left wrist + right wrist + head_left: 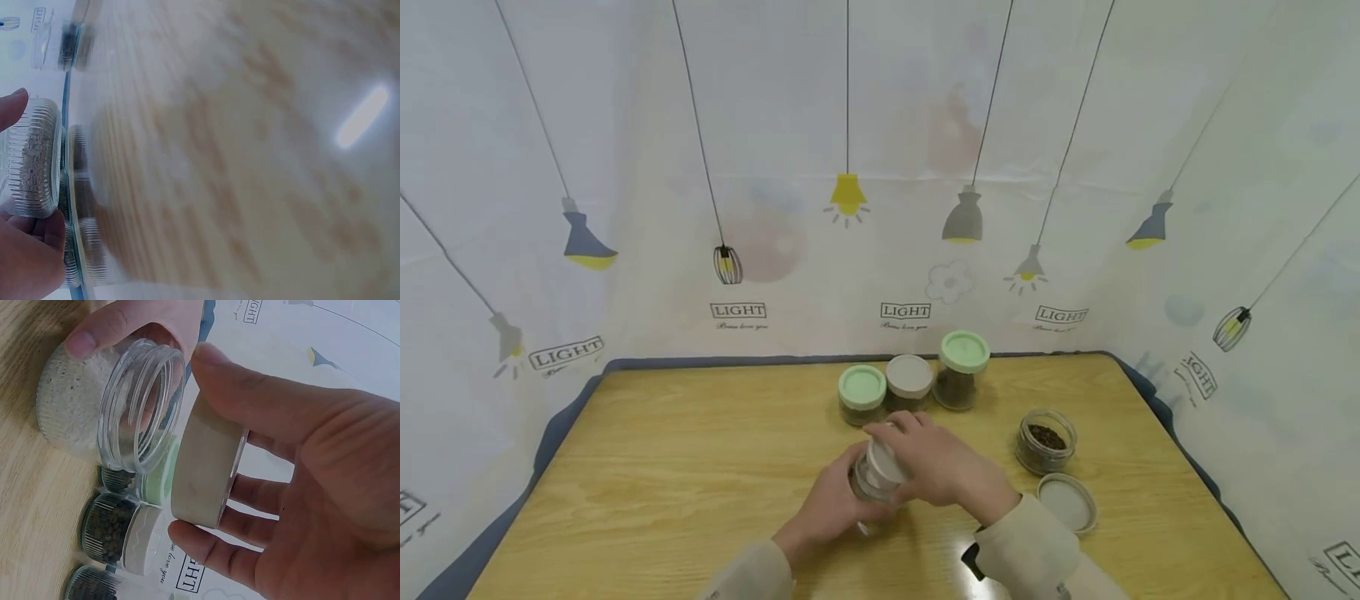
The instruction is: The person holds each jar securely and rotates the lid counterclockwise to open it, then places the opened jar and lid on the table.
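Observation:
My left hand (829, 507) grips a ribbed glass jar (72, 403) with pale, whitish contents, held tilted above the table. The right hand (942, 460) holds a light beige screw lid (206, 465) by its rim, thumb on one side and fingers on the other. In the right wrist view the lid is apart from the jar's threaded mouth, with a small gap between them. The left wrist view shows the jar's ribbed base (36, 159) between thumb and fingers. From the head view, the right hand hides part of the lid and jar.
Behind the hands stand a short green-lidded jar (862, 388), a white-lidded jar (910, 377) and a taller green-lidded jar (964, 353). To the right, an uncovered jar (1037, 457) holds dark bits, with a loose lid (1066, 503) nearby on the wooden table (685, 467).

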{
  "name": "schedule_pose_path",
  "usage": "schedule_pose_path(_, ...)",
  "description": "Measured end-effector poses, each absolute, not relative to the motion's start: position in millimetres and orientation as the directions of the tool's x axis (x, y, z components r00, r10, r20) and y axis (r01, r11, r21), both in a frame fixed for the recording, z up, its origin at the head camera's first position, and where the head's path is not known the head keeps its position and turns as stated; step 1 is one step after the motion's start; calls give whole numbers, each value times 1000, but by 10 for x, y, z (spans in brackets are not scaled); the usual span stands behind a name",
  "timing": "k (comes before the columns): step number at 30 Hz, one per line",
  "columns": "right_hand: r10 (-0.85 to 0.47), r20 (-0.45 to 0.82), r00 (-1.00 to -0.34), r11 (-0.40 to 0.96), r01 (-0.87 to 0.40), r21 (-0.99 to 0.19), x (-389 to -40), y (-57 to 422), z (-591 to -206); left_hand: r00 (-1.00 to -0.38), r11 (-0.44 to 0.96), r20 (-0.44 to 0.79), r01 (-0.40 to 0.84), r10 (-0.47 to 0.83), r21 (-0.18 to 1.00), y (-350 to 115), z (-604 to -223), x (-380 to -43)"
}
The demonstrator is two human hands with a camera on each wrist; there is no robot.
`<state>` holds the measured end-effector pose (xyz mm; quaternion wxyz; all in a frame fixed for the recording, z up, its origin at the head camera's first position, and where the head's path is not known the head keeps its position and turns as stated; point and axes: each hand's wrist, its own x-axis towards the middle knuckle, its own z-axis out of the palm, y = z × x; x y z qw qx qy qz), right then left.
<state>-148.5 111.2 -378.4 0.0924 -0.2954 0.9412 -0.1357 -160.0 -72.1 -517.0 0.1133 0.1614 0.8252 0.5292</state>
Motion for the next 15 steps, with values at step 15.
schedule_pose_path(15, -493, -141, -859, 812, -396, -428, -1428, 1415, -3769, -938, 390, -39, 106, 345, 915, -727, -5158, -1632)
